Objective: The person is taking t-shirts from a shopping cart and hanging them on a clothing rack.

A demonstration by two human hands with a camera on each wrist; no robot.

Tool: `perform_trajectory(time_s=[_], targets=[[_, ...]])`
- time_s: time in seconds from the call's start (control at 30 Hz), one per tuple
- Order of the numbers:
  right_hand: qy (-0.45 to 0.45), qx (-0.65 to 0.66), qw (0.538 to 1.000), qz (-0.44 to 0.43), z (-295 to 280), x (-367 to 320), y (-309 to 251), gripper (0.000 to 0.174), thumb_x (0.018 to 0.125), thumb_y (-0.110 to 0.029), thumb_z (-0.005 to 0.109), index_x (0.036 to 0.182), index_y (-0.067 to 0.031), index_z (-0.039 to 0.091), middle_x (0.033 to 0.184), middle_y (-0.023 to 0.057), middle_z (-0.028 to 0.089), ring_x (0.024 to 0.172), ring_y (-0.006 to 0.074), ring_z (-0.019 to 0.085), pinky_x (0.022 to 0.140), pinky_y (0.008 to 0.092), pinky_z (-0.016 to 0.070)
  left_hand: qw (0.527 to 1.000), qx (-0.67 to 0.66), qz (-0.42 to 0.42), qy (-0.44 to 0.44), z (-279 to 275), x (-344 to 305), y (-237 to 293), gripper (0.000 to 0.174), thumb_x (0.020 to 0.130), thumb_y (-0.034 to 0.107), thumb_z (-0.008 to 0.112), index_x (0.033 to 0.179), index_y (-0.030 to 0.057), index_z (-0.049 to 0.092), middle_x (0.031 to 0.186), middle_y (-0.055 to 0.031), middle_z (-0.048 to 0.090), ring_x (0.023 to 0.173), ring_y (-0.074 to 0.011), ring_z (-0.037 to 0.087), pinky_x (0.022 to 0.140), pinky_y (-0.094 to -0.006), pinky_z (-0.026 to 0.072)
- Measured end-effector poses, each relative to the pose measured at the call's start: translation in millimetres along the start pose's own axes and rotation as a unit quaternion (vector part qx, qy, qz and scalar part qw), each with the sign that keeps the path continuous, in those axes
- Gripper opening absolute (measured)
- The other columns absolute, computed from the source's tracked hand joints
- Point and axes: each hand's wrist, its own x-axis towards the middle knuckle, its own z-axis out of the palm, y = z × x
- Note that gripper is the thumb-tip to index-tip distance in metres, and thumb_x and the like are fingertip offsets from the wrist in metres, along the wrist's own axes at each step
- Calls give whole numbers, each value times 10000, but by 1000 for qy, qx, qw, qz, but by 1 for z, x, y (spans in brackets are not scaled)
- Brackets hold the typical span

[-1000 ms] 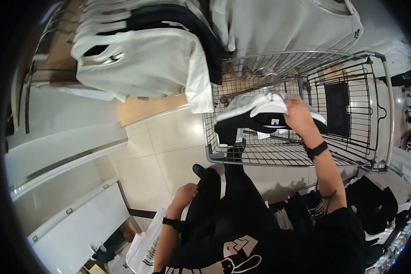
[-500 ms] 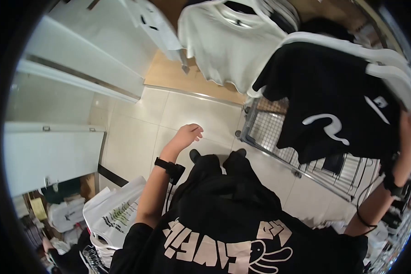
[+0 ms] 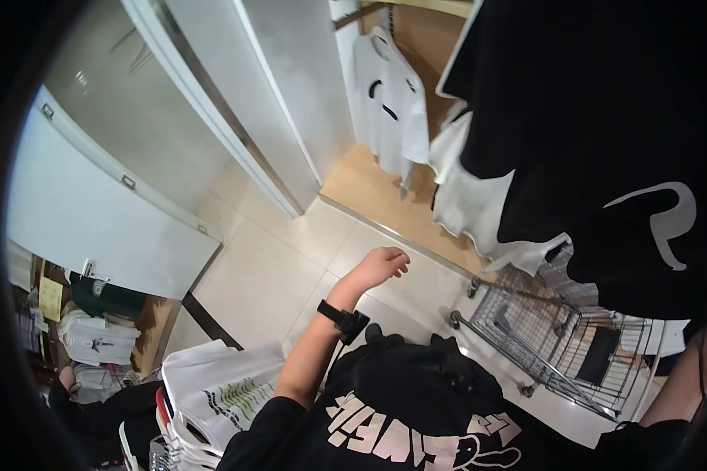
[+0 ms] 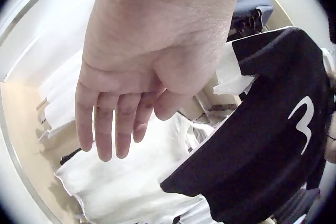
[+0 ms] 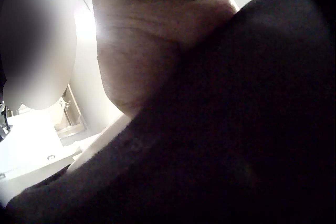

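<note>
A large black shirt with a white curved print (image 3: 573,141) hangs raised at the upper right of the head view. In the right wrist view, the heel of my right hand (image 5: 142,45) is against the dark cloth (image 5: 220,145); the cloth hides its fingers, and a white hanger edge (image 5: 100,142) shows beside it. My left hand (image 3: 381,267) is empty over the floor, fingers loosely bent. The left wrist view shows that hand (image 4: 142,61) with fingers hanging down, the black shirt (image 4: 262,124) beyond it to the right.
A wire shopping cart (image 3: 605,357) stands at lower right. White shirts (image 3: 475,196) hang behind the black one, another (image 3: 389,102) by the wall. White clothes on hangers (image 3: 232,385) are at lower left, near a white door (image 3: 102,188). A person's dark sleeve (image 3: 102,416) shows beyond.
The black shirt has come up out of the cart and risen at the right with my right hand, which has left the head view. My left hand has moved forward, and the view has turned left.
</note>
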Motion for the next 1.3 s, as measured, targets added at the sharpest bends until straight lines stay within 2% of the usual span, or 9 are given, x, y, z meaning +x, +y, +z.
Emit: perform_trajectory(time_s=[0.3,0.53,0.57,0.63,0.77,1.03,1.17,1.23,1.3], targets=[[-37,139,990,7,88,105,-159,300,855,-94,637,1123,34,595,1029,225,651,960,339,633,846,369,478,969,-88,142,180,-131,-86,4,257,967,133,465,1041,-53,628,903,-105,688,849,-182,668,791,-287,525],[-142,248,957,-57,236,-13,-307,292,701,19,605,993,36,600,889,217,574,840,392,579,761,452,474,978,-56,-13,199,-189,-154,37,223,924,134,567,1016,-41,670,883,-104,695,745,-153,655,656,-270,533],[-159,276,946,-66,261,-31,-322,294,672,12,616,962,49,590,894,211,556,835,390,567,738,459,480,977,-57,-19,202,-196,-152,36,223,924,134,567,1016,-41,670,883,-104,695,745,-153,655,656,-270,533],[-186,298,935,-55,297,-55,-352,305,650,2,628,951,41,595,852,189,574,844,363,565,736,437,493,896,80,212,382,-205,-140,35,231,852,72,633,1063,-17,657,977,-115,684,837,-191,656,697,-293,535],[-188,322,921,-116,349,-50,-388,277,621,-11,639,893,4,588,758,134,592,837,324,573,699,425,509,774,358,238,466,-238,-99,95,648,731,130,753,1318,32,496,1184,-184,586,1108,-342,527,957,-413,426],[-281,385,864,-164,412,4,-417,250,672,-72,668,883,0,556,889,133,566,923,334,555,700,400,520,829,281,206,437,-305,22,85,377,668,-32,624,1036,-26,541,865,-208,596,811,-388,598,685,-441,479],[-406,567,697,-163,457,33,-400,403,820,-244,716,1116,-3,586,1256,157,477,1107,307,533,830,326,493,817,328,228,415,-329,43,74,391,641,-53,609,1024,-15,543,872,-203,586,815,-396,587,687,-439,470],[-466,754,456,71,482,47,-388,440,878,-348,655,1157,-13,590,1356,139,452,1223,252,485,893,346,473,807,356,235,408,-338,50,79,412,624,-55,615,1027,-19,542,867,-185,577,813,-385,579,706,-438,465],[-495,738,453,64,508,43,-392,513,951,-458,532,1204,-15,592,1419,143,430,1268,214,451,944,341,448,782,364,317,394,-354,65,82,414,611,-55,623,1014,-20,536,839,-160,560,795,-364,570,709,-440,457]])
